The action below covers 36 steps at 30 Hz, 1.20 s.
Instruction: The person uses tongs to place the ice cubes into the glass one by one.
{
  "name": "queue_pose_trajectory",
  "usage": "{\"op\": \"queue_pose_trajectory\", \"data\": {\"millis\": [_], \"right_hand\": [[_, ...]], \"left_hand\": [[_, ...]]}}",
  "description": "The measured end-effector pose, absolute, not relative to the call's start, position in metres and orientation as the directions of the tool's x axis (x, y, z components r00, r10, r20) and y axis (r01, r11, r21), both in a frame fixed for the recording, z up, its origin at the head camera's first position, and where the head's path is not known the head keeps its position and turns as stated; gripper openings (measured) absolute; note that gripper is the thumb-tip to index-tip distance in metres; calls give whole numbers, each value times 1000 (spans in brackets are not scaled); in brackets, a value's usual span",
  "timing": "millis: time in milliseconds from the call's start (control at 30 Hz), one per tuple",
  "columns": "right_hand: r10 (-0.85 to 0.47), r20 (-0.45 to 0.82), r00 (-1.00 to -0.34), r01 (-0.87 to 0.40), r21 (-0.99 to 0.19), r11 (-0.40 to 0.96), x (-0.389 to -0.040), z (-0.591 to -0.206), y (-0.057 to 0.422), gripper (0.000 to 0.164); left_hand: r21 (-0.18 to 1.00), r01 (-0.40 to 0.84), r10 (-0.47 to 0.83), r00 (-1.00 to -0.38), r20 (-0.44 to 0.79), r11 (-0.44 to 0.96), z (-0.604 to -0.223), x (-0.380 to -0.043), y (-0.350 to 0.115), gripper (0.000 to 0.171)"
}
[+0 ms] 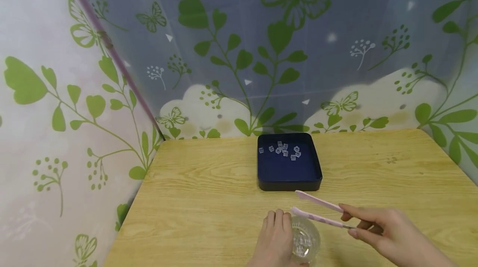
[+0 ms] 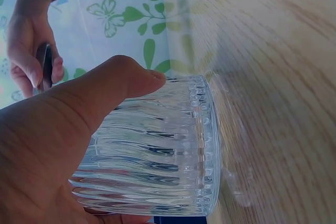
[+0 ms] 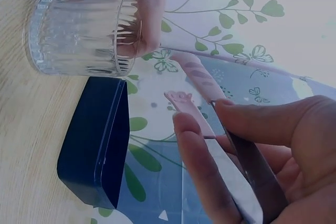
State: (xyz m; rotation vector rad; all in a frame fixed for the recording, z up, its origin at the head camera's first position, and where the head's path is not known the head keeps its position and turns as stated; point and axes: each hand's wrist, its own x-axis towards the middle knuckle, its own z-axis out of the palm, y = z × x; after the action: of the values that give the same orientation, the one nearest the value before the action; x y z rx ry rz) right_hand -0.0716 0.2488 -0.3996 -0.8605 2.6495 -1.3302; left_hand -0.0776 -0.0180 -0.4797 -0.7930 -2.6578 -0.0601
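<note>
My left hand [image 1: 274,238] grips a clear ribbed glass [image 2: 152,150] standing on the table, its thumb along the side. Several small clear cubes [image 1: 301,242] show inside the glass from above. My right hand [image 1: 396,229] holds metal tongs [image 3: 236,174] with pink tips between thumb and fingers. The two arms of the tongs stand apart, with nothing seen between the tips. The lower tip is beside the glass rim, close to the left fingers. Beyond the hands lies a dark blue square tray [image 1: 289,185] with several clear cubes [image 1: 285,149] scattered toward its back.
The wooden table [image 1: 198,200] extends to both sides of the tray. A patterned cloth wall [image 1: 231,51] rises at its back edge, and another cloth panel [image 1: 74,134] stands along the left. The tray's raised walls face the glass.
</note>
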Motion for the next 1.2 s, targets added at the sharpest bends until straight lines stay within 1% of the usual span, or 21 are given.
{"op": "queue_pose_trajectory", "data": {"millis": [200,267,433,733,900,1067,1200], "right_hand": [[-406,316,-858,-497,-711,497,-81,-397,242,46],[-383,327,-864,-494,-701,515,-84,-395,241,45],[-330,264,-906,-416,-699,582,-90,-388,237,42],[-303,289,-908,-418,-682,600,-106,-387,233,43],[-284,252,-925,-379,-673,636,-116,-387,232,43],[-270,225,-936,-350,-664,660,-126,-385,230,45],[-271,225,-936,-351,-650,674,-138,-384,230,44]], "left_hand": [[-68,536,522,-775,356,842,-480,-77,-18,107],[-62,535,521,-779,348,842,-480,-78,-18,108],[-48,535,521,-795,312,844,-480,-78,-18,109],[-26,526,514,-816,263,850,-478,-76,-18,108],[-32,523,512,-817,264,851,-478,-76,-17,108],[-10,520,509,-833,217,854,-475,-76,-17,106],[-2,524,515,-837,185,852,-473,-77,-18,105]]}}
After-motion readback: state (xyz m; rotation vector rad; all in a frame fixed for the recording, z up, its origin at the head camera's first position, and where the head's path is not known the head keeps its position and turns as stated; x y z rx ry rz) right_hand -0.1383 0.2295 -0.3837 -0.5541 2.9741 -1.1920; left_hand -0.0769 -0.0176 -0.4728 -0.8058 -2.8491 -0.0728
